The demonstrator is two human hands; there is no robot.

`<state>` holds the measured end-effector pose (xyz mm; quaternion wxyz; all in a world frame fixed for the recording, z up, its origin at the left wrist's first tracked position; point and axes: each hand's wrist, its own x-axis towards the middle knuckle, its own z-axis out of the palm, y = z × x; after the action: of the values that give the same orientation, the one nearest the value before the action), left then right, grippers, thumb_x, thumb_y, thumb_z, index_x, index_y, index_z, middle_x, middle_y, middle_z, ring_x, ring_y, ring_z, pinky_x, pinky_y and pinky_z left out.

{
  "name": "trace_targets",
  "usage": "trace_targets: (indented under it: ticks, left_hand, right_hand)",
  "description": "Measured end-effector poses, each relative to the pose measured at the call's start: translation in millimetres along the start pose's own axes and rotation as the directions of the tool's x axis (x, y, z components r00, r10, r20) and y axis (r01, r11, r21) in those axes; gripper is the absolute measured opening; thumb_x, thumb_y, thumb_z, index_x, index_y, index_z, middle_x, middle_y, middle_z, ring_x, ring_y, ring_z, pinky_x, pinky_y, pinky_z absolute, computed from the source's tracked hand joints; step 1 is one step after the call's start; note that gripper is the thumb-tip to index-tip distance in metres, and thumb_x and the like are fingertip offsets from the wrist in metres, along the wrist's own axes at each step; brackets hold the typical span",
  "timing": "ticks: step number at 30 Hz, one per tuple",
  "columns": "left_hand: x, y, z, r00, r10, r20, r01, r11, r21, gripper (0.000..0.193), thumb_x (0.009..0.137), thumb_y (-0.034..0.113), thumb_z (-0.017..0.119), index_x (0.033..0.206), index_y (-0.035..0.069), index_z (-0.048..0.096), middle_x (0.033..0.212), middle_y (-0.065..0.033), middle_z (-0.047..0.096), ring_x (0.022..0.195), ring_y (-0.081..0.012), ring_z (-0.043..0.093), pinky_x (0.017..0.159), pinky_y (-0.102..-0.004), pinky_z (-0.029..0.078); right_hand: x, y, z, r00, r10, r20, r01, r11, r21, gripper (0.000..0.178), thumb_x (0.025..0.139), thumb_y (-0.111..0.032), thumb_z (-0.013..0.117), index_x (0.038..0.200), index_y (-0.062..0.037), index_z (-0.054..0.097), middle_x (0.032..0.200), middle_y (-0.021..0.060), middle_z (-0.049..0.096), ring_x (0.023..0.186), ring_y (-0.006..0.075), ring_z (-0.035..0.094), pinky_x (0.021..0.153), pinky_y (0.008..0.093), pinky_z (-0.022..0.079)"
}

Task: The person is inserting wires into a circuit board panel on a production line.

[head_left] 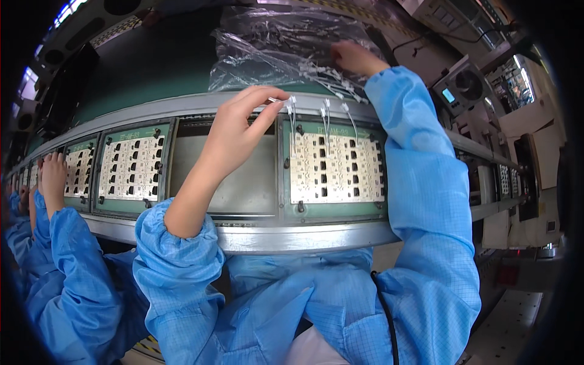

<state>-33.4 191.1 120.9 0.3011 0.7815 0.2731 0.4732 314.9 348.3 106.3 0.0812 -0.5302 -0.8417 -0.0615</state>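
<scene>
My left hand (240, 125) is above the conveyor's far rail, thumb and forefinger pinched on a white connector cable (292, 125) whose wires hang over the circuit board panel (338, 176). To its right, more white connector cables (326, 121) hang over the rail onto the same panel, which sits in a green fixture (340, 211). My right hand (360, 59) is at the clear plastic bag (261, 58), its fingers curled; what they hold, if anything, is hidden. Between that hand and the rail lies a loose bunch of white cables (334, 81).
Left of the fixture, a metal-floored gap (225, 173) lies in the conveyor. Beyond it stands another fixture with a board panel (131, 167). A co-worker's hand (53, 176) rests at a panel farther left. A device with a lit display (449, 95) stands at right.
</scene>
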Motion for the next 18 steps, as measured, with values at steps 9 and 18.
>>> trace_targets:
  ticks: [9, 18]
  left_hand:
    - [-8, 17, 18, 0.994, -0.073, 0.08, 0.062, 0.989, 0.136, 0.019, 0.089, 0.007, 0.068, 0.107, 0.005, 0.072, 0.096, -0.0092, 0.068, 0.084, -0.0191, 0.068, 0.073, -0.0291, 0.054]
    - [-22, 14, 24, 0.982, -0.177, 0.067, 0.175, 0.984, 0.031, 0.02, 0.09, 0.004, 0.065, 0.11, 0.002, 0.07, 0.1, -0.0118, 0.072, 0.091, -0.0205, 0.07, 0.083, -0.0311, 0.052]
  right_hand:
    - [4, 1, -86, 0.81, 0.582, 0.077, -0.55, 0.798, -0.245, 0.028, 0.086, -0.023, 0.066, 0.103, 0.0003, 0.068, 0.094, 0.0222, 0.07, 0.091, 0.0378, 0.069, 0.077, 0.0466, 0.055]
    - [-154, -65, -79, 0.8, 0.261, -0.54, -0.025, 0.914, 0.405, 0.013, 0.091, -0.008, 0.068, 0.103, -0.0027, 0.068, 0.089, 0.0099, 0.069, 0.081, 0.017, 0.067, 0.073, 0.026, 0.053]
